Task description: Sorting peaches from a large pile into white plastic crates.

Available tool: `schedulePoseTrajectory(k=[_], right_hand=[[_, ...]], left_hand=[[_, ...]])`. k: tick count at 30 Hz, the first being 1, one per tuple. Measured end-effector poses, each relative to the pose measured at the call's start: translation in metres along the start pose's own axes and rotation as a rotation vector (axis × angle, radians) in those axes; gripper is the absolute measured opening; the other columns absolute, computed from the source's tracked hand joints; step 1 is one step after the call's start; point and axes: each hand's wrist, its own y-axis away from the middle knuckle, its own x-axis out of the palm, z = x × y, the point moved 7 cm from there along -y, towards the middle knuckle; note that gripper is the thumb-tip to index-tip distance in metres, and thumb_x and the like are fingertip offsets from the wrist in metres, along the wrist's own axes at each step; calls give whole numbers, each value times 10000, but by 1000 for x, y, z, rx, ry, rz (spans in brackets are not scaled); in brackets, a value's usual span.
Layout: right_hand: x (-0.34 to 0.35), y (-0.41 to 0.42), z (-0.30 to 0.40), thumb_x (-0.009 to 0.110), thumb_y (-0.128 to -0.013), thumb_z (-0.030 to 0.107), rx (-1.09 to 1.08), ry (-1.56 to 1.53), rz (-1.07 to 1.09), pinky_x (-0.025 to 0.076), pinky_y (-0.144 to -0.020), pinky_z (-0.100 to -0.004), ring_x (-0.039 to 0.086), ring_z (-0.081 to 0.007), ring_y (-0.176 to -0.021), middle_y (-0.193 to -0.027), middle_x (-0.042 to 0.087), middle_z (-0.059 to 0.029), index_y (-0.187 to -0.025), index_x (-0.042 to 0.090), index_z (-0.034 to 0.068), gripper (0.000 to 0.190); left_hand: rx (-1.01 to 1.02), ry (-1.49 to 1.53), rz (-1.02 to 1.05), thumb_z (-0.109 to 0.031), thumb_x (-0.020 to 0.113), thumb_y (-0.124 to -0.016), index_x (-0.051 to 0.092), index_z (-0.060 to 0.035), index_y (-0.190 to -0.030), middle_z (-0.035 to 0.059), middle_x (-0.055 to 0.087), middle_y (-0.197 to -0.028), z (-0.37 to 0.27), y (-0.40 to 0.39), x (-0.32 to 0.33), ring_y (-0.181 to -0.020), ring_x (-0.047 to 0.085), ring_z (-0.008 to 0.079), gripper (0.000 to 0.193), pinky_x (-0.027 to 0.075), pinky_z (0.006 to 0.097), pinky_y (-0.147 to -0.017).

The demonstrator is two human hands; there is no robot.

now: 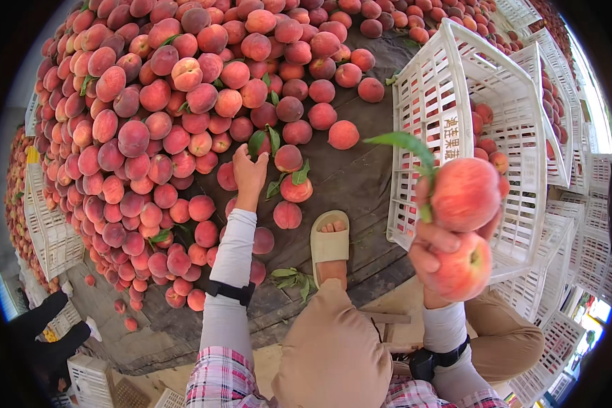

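My left hand (250,173) reaches to the near edge of a large heap of peaches (148,132). Its thumb and fingers are spread beside a peach partly covered by green leaves (257,143); whether they touch it I cannot tell. In my raised right hand (428,255) are two red peaches, one above the other. A long green leaf (405,143) hangs off the upper peach (464,194), and the lower peach (461,268) shows its stem hollow. Behind them, a white plastic crate (428,92) stands tilted, with peaches (484,115) visible inside.
More white crates (561,245) crowd the right side. Loose leaves (293,280) lie on the dark ground sheet (347,178) near my sandalled foot (330,239). At far left stand another crate (51,224) and a person's dark-clothed legs (51,326). A wooden stool (387,321) is beneath me.
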Motion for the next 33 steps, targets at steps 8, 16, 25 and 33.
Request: schedulePoseTrajectory(k=[8,16,25,33], right_hand=[[-22,54,108,529,-884,303,-436,-59,-116,396,-970,-443,460,-253,-1189,-1489,206,-117,-1450,147,85,716],[-126,6,-57,340,-966,442,422,408,-332,486,-847,-467,574,-297,-1023,-1214,532,-190,-1330,355,29,551],[-209,-32,-84,471,-915,464,433,226,-527,502,-835,-501,591,-269,-943,-1050,597,-142,-1091,533,28,474],[-243,-4,-40,511,-898,462,436,394,-687,527,-758,-338,628,-220,-853,-935,644,-118,-1053,540,29,460]], left_hand=[[-140,-100,128,-359,706,-704,483,23,-1143,203,570,-1108,9,-36,31,-1004,567,331,622,456,411,-858],[-277,995,580,-351,531,-882,514,-59,-1198,65,554,-1178,-65,50,8,-1114,517,183,430,406,359,-939],[83,-137,288,-336,703,-761,521,8,-1195,107,607,-1067,-13,22,34,-1020,570,188,582,444,315,-886],[-279,632,595,-233,681,-748,498,-6,-1187,75,564,-1098,-31,44,54,-1012,535,159,527,436,300,-874]])
